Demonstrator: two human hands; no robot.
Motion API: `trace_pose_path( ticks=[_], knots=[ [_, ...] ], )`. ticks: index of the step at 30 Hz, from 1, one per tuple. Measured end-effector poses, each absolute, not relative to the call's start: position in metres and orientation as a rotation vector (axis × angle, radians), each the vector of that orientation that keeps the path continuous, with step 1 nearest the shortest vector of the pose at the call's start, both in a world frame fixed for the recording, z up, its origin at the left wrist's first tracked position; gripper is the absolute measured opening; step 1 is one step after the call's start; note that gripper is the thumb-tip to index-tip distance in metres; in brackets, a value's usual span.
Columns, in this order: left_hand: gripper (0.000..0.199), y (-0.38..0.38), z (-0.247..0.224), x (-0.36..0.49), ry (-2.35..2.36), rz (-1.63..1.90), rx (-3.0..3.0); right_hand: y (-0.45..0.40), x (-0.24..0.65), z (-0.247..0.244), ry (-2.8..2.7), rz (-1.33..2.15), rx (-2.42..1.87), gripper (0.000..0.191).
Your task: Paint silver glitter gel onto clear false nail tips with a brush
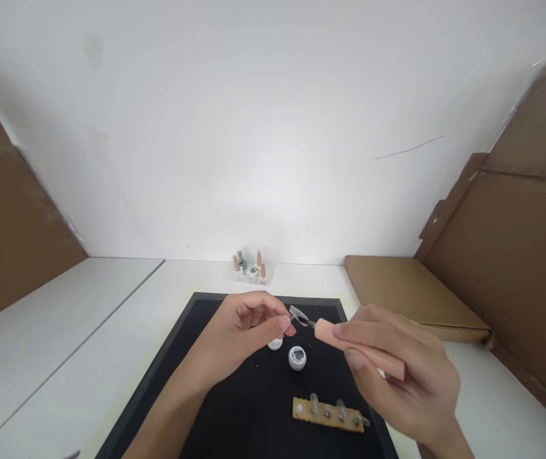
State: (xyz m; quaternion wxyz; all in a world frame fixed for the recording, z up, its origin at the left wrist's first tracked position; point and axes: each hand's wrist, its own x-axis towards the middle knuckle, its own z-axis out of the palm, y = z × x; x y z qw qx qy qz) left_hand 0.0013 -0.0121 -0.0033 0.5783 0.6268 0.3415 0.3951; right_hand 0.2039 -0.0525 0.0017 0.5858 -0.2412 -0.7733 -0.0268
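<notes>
Between thumb and fingertips, my left hand (258,322) pinches a clear false nail (298,314). My right hand (399,366) grips the peach-coloured handle of a nail polish brush (359,347) like a pen. Its bristles point left and meet the false nail, or lie very close to it. Below the hands, a small white jar (297,358) shows silvery contents. A white round lid or jar (275,343) is partly hidden behind my left hand. Nearer to me lies a yellowish holder strip (327,413) with several clear false nails on it.
A black mat (234,408) with a raised frame covers the white table. At the back, a clear tray (252,278) holds several small polish bottles. A flat cardboard box (411,290) lies at right, and cardboard panels (525,229) flank the white wall.
</notes>
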Motion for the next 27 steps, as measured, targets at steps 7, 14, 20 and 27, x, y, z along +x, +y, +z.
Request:
trace_pose_path(
  ticks=[7, 14, 20, 27],
  knots=[
    [0.011, -0.0116, -0.0046, 0.0018, 0.79, 0.935, 1.461, -0.0526, 0.2055, 0.0003, -1.793, -0.087, -0.581, 0.023],
    [0.011, -0.0127, -0.0047, 0.0019, 0.795, 0.93, 1.471, -0.0524, 0.2037, 0.0024, -1.806, -0.082, -0.598, 0.023],
    [0.011, -0.0113, -0.0068, 0.0007, 0.792, 0.929, 1.482, -0.0535, 0.2058, -0.0014, -1.783, -0.057, -0.581, 0.022],
    [0.011, -0.012, -0.0068, 0.0022, 0.807, 0.936, 1.49, -0.0544, 0.2053, 0.0018, -1.785, -0.103, -0.594, 0.022]
  ],
)
